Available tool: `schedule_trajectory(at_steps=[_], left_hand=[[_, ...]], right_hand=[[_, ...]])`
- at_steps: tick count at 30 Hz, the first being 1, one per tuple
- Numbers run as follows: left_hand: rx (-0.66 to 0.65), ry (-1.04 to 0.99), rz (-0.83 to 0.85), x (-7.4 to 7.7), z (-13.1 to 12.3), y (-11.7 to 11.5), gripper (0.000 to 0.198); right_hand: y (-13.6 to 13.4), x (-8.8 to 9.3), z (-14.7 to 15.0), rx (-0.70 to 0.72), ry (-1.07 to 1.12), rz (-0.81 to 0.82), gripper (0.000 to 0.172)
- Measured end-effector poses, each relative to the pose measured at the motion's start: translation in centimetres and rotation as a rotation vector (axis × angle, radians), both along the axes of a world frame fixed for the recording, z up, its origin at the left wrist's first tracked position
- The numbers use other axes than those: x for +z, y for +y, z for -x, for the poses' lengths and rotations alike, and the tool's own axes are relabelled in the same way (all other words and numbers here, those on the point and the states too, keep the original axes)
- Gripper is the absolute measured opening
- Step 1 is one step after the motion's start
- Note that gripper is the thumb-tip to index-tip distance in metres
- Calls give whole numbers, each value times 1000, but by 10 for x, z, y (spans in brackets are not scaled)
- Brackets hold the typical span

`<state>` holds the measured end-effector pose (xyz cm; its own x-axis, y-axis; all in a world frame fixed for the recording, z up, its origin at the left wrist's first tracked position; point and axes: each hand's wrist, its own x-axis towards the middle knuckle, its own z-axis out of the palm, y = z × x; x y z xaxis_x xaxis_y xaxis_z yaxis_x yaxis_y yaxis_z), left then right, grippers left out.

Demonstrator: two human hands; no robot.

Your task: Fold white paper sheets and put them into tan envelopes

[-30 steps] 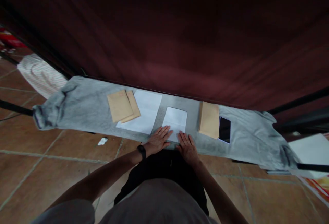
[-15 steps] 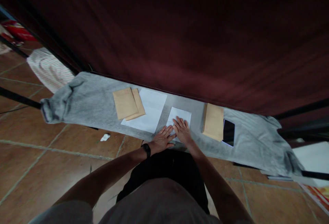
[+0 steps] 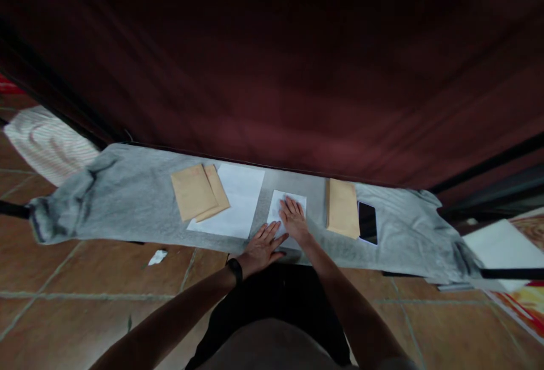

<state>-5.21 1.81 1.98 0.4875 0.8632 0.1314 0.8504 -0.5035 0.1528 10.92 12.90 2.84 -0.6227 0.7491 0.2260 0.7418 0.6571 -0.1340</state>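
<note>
A small white sheet of paper [image 3: 276, 203], seemingly folded, lies on a grey cloth. My right hand [image 3: 294, 220] rests flat on it with the fingers stretched out. At the paper's near left corner lies my left hand [image 3: 260, 251], fingers spread, wearing a dark band at the wrist. To the left is a larger white sheet [image 3: 244, 200], partly covered by two brown envelopes [image 3: 193, 193]. A stack of brown envelopes [image 3: 343, 208] sits to the right of my right hand, with a dark-screened phone [image 3: 368, 222] beside it.
The grey cloth [image 3: 136, 200] covers a long narrow surface in front of me. Behind it hangs a dark red curtain [image 3: 272, 115]. A striped cloth [image 3: 51, 140] is at the left, and a white scrap [image 3: 157, 257] lies on the tiled floor [image 3: 106, 271].
My hands have moved slightly apart: the right lies farther up the small paper, the left at its near corner. The whole view has shifted as my head tilted.
</note>
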Motion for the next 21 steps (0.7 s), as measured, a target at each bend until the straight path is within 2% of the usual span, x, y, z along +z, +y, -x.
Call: schedule_trajectory(at_steps=[5, 8, 15, 18, 21], left_hand=[[21, -65, -28, -2, 3, 2, 50], [80, -116, -23, -1, -3, 16, 48], [71, -127, -44, 2, -34, 82, 52], [106, -106, -40, -4, -28, 102, 52], [149, -106, -63, -9, -16, 110, 53]], right_hand=[[-51, -21, -29, -35, 82, 18, 46], [-72, -28, -46, -55, 93, -5, 49], [-74, -23, -47, -86, 102, -13, 48], [-74, -24, -47, -90, 113, -37, 49], [-75, -24, -48, -88, 125, -55, 50]])
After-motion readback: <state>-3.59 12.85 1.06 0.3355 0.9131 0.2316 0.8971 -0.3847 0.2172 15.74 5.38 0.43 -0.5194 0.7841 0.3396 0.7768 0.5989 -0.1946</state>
